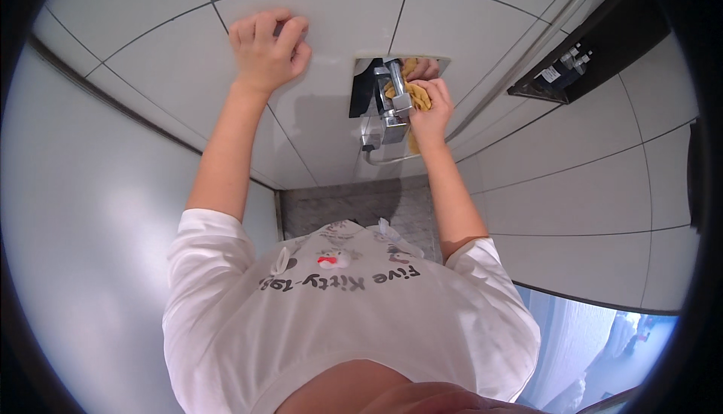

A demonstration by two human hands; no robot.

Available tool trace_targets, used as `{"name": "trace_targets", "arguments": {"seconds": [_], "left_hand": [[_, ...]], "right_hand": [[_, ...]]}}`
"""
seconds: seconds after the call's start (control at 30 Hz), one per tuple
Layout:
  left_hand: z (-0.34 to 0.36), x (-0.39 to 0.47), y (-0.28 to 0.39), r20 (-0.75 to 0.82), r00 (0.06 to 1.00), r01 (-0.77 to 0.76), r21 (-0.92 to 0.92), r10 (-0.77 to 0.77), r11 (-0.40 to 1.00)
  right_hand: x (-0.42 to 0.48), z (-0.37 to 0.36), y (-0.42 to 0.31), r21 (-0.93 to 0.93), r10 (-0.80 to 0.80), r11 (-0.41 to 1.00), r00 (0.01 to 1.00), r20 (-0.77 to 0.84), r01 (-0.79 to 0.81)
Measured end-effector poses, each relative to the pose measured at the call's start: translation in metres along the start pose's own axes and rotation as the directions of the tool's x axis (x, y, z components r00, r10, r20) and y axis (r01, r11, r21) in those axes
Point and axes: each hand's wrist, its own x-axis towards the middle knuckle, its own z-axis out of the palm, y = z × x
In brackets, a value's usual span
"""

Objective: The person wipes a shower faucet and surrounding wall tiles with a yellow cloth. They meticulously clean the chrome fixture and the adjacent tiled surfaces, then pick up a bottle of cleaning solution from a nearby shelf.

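My right hand [434, 110] grips a crumpled yellow cloth [418, 96] and presses it beside a chrome shower mixer [400, 103]. Part of the cloth hangs below the hand. The mixer stands out from a square, mirror-like wall plate [364, 78], which reflects the hand and cloth. Up and to the left, my left hand [268, 50] rests on the white tiled wall [322, 24] with its fingers curled in. I see nothing held in it, though its palm is hidden.
A grey hose [390, 161] curves from a chrome wall outlet [370, 142] under the mixer. Bottles [567, 67] stand in a dark recessed niche [627, 24] on the right. A pale smooth panel [113, 233] borders the left side. Grey floor [356, 199] shows below.
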Motion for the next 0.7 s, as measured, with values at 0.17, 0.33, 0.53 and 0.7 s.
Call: {"name": "trace_targets", "arguments": {"seconds": [0.17, 0.33, 0.53, 0.7], "left_hand": [[0.0, 0.0, -0.002, -0.004, 1.0, -0.011, 0.013, 0.011, 1.0], [0.0, 0.002, 0.001, 0.001, 1.0, 0.019, 0.037, -0.019, 0.999], [-0.002, 0.001, -0.002, -0.004, 1.0, -0.013, 0.012, 0.013, 1.0], [-0.001, 0.0, -0.001, -0.012, 1.0, -0.011, 0.022, 0.011, 1.0]], "right_hand": [[0.004, -0.011, 0.001, -0.016, 0.079, 0.997, 0.99, -0.119, -0.082], [0.0, 0.001, 0.003, -0.005, 0.039, 0.999, 0.998, -0.051, -0.039], [0.005, -0.008, -0.004, -0.04, 0.033, 0.999, 0.996, -0.077, -0.037], [0.009, -0.006, -0.004, -0.003, 0.002, 1.0, 1.0, 0.022, -0.002]]}}
